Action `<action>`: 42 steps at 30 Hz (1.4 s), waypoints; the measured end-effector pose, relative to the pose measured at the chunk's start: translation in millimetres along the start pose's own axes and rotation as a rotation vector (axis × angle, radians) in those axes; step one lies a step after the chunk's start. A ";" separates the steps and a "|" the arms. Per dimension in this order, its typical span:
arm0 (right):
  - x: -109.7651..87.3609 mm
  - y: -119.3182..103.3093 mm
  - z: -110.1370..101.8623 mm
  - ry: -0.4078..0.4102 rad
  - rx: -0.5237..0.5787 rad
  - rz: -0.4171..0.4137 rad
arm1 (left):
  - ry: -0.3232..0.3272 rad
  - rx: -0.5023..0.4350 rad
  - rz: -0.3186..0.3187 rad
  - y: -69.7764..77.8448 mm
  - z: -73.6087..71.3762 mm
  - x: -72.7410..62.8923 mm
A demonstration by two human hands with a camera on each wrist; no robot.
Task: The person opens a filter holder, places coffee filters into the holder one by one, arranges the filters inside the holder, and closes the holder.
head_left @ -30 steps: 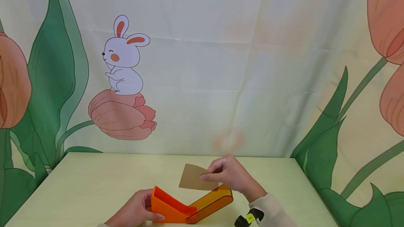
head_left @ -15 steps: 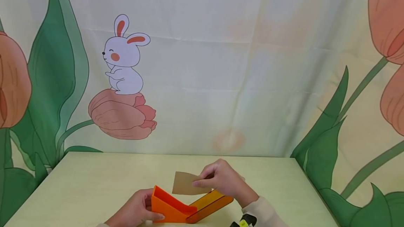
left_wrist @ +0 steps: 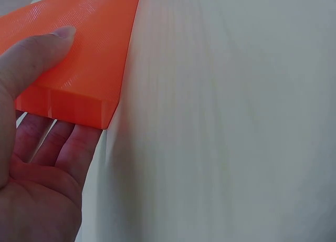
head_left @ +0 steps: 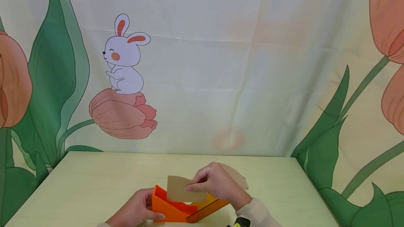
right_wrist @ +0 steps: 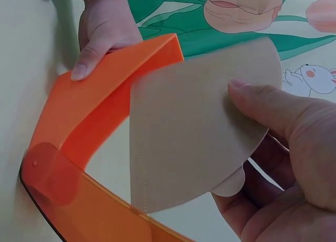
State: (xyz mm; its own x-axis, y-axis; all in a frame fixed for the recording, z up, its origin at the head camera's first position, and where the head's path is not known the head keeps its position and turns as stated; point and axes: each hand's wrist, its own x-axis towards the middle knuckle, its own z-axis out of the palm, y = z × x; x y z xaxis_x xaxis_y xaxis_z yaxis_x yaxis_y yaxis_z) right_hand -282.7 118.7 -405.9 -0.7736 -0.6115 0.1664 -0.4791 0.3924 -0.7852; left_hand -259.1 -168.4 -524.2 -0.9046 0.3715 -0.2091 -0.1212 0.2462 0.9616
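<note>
Head, left hand (head_left: 134, 207): grip holds the orange wedge-shaped case (head_left: 170, 213), bottom centre.
Head, right hand (head_left: 217, 183): grip pinches the brown paper coffee filter (head_left: 179, 188) near the case's opening.
Left wrist, case: upper left, thumb across its face.
Right wrist, filter: centre; hinged amber lid (right_wrist: 107, 202), lower left.

Table (head_left: 94, 178) free leftward (paper (head_left: 178, 189) obstructs box (head_left: 168, 213)).

Brown paper (right_wrist: 184, 121) (round-edged) in the right fingers (right_wrist: 239, 210), near orange holder (right_wrist: 79, 111).
</note>
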 end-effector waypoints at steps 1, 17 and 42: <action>0.3 -0.5 1.3 0.001 -0.004 -0.006 | 0.000 0.003 0.002 -0.1 0.0 0.1; 5.8 -2.6 22.6 0.006 -0.016 0.042 | -0.037 -0.015 0.043 -0.9 -1.4 1.1; 8.5 -2.7 48.7 -0.040 -0.010 0.131 | -0.078 -0.035 0.108 -0.8 -3.0 3.7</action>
State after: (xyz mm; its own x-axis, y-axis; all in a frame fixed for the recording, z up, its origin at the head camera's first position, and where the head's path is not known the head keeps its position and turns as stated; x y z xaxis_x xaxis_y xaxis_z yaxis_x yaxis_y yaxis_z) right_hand -267.8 79.0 -431.4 -0.8125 -0.5817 0.0386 -0.3792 0.4771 -0.7928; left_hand -263.6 -169.9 -525.2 -0.8787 0.4631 -0.1159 -0.0403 0.1700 0.9846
